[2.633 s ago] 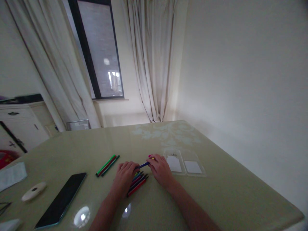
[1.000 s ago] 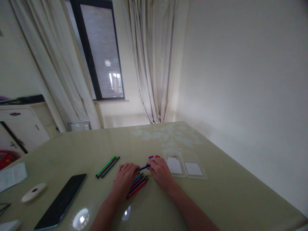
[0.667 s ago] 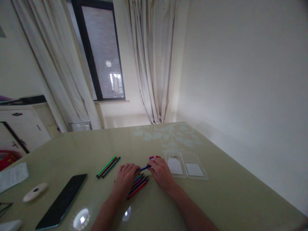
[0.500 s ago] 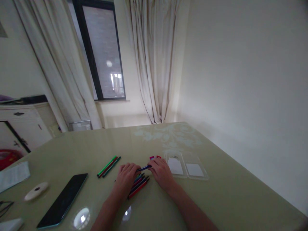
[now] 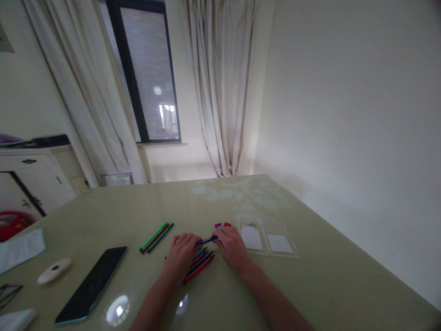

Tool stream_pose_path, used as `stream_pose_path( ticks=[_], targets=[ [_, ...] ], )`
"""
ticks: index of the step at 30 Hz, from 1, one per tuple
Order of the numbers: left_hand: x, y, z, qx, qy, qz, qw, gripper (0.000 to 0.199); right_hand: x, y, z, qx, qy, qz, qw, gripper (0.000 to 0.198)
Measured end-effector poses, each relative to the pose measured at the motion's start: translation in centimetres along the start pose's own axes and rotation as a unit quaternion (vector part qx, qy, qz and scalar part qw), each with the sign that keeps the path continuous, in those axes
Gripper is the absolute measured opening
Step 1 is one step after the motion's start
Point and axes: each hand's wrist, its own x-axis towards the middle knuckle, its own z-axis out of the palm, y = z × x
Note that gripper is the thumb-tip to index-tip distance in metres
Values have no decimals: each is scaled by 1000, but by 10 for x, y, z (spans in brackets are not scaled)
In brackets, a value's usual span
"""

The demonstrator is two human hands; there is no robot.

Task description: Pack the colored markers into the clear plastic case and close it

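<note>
A dark blue marker pen (image 5: 206, 240) spans the gap between my two hands, just above the tabletop. My left hand (image 5: 184, 252) is closed round its left end, and my right hand (image 5: 229, 244) pinches the right end. Below and partly behind my left hand lie several uncapped markers (image 5: 199, 268), red, dark and blue, with their tips toward the right. Small pink and red pieces, likely marker caps (image 5: 222, 225), show just beyond my right fingers. Off to the left, three capped markers (image 5: 156, 238) in bright green, red and dark green lie side by side.
An open clear plastic case (image 5: 268, 236) with white cards lies right of my right hand. On the left are a dark tablet or phone (image 5: 91, 285), a white oval object (image 5: 54, 271), a paper sheet (image 5: 21, 250) and a black cable (image 5: 10, 294). The wall borders the table's right edge.
The view has shifted very slightly. Both hands keep the same hold on the blue marker, and nothing on the table has visibly moved.
</note>
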Motion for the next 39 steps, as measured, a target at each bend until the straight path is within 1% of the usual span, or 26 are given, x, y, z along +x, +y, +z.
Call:
stream_pose_path(
  ticks=[3,7,10,13,15,18,19,20,22,25,27,30,33,35,37,39],
  targets=[
    [0,4,-3,4,6,-7,1000,15,0,1,1,-1,4,-1,1000,8],
    [0,13,-3,11,2,14,1000,18,-1,-4,7,-6,2,-15,1000,8],
    [1,17,3,15,-30,21,999,25,0,-8,11,-7,-6,-36,999,8],
    [0,8,7,17,-57,3,998,29,2,0,4,6,-4,-37,999,8],
    [-3,-6,5,20,-43,-37,998,30,2,16,-8,21,25,0,999,13],
    [-7,-30,-2,17,18,-121,992,32,1,43,-27,45,102,126,986,16],
    [-8,-35,-4,20,34,-143,989,32,0,49,-31,48,121,148,980,16],
    [-9,-38,-5,19,36,-152,988,33,-1,52,-33,47,125,158,978,17],
    [-9,-36,-6,17,15,-148,989,32,-1,50,-30,29,114,159,980,16],
    [-8,-26,-2,10,-31,-122,992,32,1,36,-18,-8,65,146,987,15],
    [-8,-22,3,7,-44,-116,992,32,2,26,-9,-29,28,132,990,16],
    [-9,-24,11,-20,-46,-122,991,33,3,19,0,-64,-17,112,991,19],
    [-10,-33,13,-64,-27,-140,988,36,2,18,2,-92,-39,112,989,17],
    [-11,-43,8,-56,9,-166,985,38,1,17,2,-98,-40,118,987,16],
    [-14,-53,-1,-1,54,-211,976,40,1,16,2,-94,-38,122,987,16],
    [-18,-60,-11,75,73,-261,959,42,1,14,3,-91,-37,124,987,17]
  ],
)
